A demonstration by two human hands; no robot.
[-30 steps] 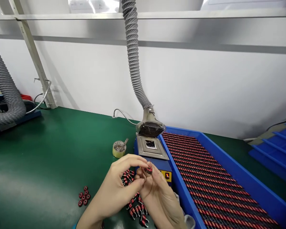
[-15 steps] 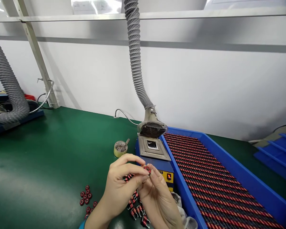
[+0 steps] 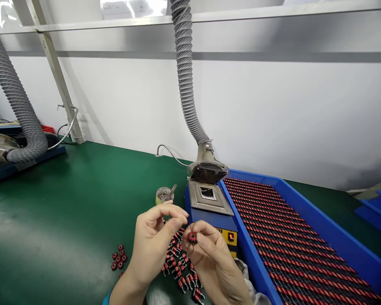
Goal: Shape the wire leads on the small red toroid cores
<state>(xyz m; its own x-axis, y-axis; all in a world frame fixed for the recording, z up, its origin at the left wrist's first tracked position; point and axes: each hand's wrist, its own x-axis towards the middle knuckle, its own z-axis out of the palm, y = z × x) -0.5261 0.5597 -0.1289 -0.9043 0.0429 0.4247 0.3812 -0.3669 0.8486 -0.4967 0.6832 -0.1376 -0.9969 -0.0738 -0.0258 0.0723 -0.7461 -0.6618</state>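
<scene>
A small red-and-black toroidal coil is pinched between the thumb and fingers of my right hand, its round face turned toward me. Just left of it, my left hand has thumb and forefinger pressed together; whatever they hold, perhaps a thin wire end of the coil, is too small to make out. Below and between the hands lies a pile of similar coils with bent wire leads. A smaller group of coils rests on the green table to the left.
Behind my hands stands a blue solder pot with a metal top plate, under a fume extractor hood on a grey hose. A long blue tray filled with rows of coils is at right. A small tub holds a spatula.
My hands have moved slightly apart. The coil, earlier between both hands' fingertips, now shows its face in my right hand, lower down. The view has shifted a little.
</scene>
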